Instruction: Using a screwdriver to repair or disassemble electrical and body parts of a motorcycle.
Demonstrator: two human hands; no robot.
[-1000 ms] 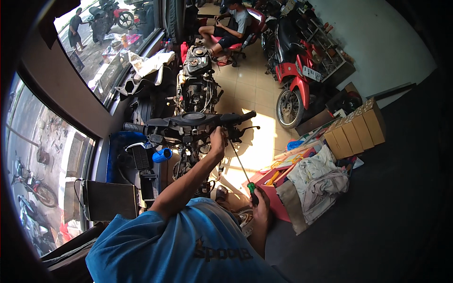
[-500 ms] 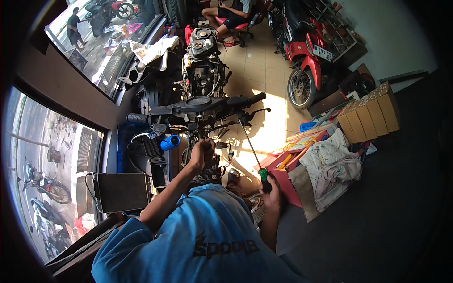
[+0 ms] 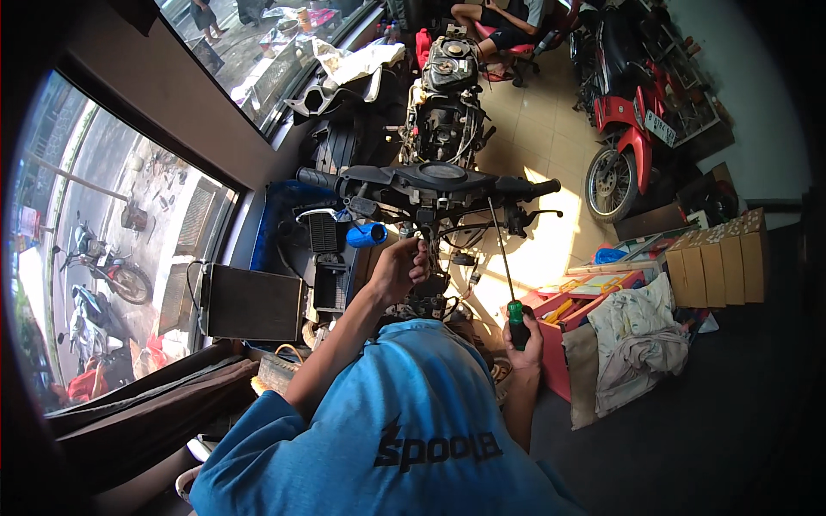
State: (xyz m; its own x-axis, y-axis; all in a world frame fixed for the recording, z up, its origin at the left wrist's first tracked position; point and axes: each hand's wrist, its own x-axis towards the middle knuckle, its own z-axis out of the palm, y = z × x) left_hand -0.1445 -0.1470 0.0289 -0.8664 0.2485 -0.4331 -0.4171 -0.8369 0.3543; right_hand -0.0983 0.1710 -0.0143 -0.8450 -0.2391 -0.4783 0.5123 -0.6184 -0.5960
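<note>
My right hand [image 3: 528,351] is wrapped round the green and black handle of a long screwdriver [image 3: 516,314]. Its thin shaft points up and away, the tip close to the right side of a stripped motorbike's handlebar [image 3: 443,182]. My left hand [image 3: 398,272] is raised in front of the bike, below the handlebar. Its fingers are curled and pinched together; anything between them is too small to make out. Behind the handlebar the bike's bare frame and engine parts [image 3: 440,116] lie exposed, with cables hanging beneath.
A blue cylinder [image 3: 367,235] and a radiator-like panel [image 3: 254,304] stand left. On the right are a red toolbox [image 3: 557,361], cloths [image 3: 641,331] and cardboard boxes [image 3: 718,262]. A red motorbike [image 3: 632,150] is parked farther back, near a seated person [image 3: 508,21].
The view has swung left, so the scene sits farther right. My left hand has turned, showing its curled fingers more. My right hand still grips the screwdriver, its shaft now more upright.
</note>
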